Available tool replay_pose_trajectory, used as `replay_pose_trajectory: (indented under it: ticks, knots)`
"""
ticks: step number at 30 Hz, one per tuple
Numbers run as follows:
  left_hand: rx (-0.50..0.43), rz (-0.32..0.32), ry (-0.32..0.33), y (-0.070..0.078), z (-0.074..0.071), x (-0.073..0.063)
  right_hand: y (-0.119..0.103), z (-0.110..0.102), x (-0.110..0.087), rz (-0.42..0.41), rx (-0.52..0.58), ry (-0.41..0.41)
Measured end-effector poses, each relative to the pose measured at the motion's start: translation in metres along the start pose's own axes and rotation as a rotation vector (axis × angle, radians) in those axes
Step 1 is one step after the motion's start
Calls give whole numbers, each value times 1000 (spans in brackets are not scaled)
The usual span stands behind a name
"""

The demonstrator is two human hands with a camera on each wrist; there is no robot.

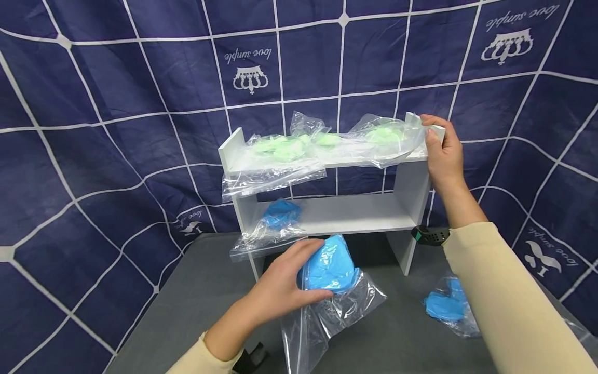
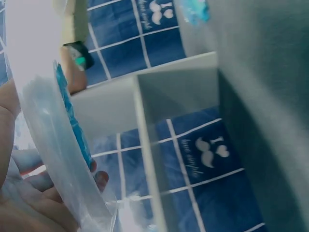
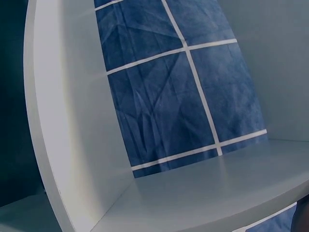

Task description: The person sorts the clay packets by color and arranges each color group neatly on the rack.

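My left hand (image 1: pixel 285 280) grips a clear zip bag with a soft blue bundle (image 1: pixel 330 266) inside, thumb below and fingers along its upper left side. The bag's loose zip end hangs down in front of the white shelf unit (image 1: pixel 359 215). In the left wrist view the bag (image 2: pixel 48 125) appears edge-on beside the palm. My right hand (image 1: pixel 446 158) holds the top of the unit's right side panel. Bags of light green material (image 1: pixel 289 148) lie along the top shelf. On the lower shelf's left end sits another bagged blue bundle (image 1: pixel 282 214); its bag overhangs the front edge.
Another bagged blue bundle (image 1: pixel 446 304) lies on the dark grey table (image 1: pixel 187 301) at the right, partly behind my right sleeve. A navy cloth with white grid lines (image 1: pixel 308 62) hangs behind and beside the table. Bare board (image 1: pixel 355 212) shows on the lower shelf's middle and right.
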State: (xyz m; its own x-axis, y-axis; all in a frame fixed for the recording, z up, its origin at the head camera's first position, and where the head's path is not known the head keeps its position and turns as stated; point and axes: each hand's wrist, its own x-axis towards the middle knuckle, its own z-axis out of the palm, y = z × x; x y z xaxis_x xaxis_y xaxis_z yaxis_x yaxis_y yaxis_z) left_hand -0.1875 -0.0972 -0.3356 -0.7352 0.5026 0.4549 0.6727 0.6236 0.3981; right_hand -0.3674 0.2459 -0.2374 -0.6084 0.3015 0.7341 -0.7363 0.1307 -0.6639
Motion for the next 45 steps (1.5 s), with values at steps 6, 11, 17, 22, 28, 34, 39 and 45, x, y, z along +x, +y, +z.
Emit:
replay_pose_trajectory:
  ticks: [6, 11, 17, 22, 28, 34, 39, 45]
  knots:
    - [76, -3, -24, 9, -7, 35, 1, 0, -2, -12, 11, 11]
    - [118, -55, -16, 5, -13, 65, 3, 1, -2, -20, 27, 8]
    - [160, -141, 21, -19, -15, 98, 5, 2, 0, -36, 49, 13]
    - [175, -293, 48, -41, -13, 112, 4, 3, 0, -22, 34, 1]
    - [123, -425, 41, -55, -8, 123, 3, 2, -1, -23, 37, 6]
    - [142, -473, 41, -69, -4, 129, 6, 2, -1, -32, 44, 11]
    - [192, -502, 33, -79, 0, 129, 7, 2, 0, -35, 28, 2]
    - [268, -507, -14, -84, 6, 128, 6, 1, -1, -52, 23, -1]
